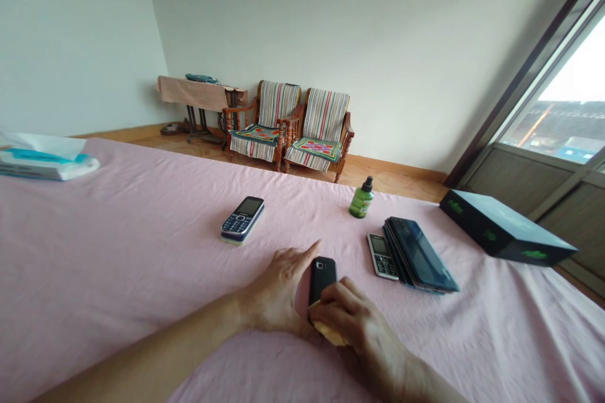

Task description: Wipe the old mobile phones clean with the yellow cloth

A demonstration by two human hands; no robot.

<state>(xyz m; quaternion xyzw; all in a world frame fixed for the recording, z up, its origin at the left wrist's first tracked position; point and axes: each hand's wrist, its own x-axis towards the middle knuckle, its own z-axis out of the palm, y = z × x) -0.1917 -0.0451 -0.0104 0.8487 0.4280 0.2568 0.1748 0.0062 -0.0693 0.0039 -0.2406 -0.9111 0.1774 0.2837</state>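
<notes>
A black phone lies back up on the pink cloth, its camera end pointing away from me. My left hand is beside its left edge, thumb and fingers spread apart, with nothing held in it. My right hand is closed round a yellowish cloth over the lower part of the phone. That part of the phone is hidden by my fingers.
A keypad phone lies on something pale at left. Right of the hands are a green spray bottle, a small keypad phone, stacked smartphones and a black box. A tissue pack lies far left.
</notes>
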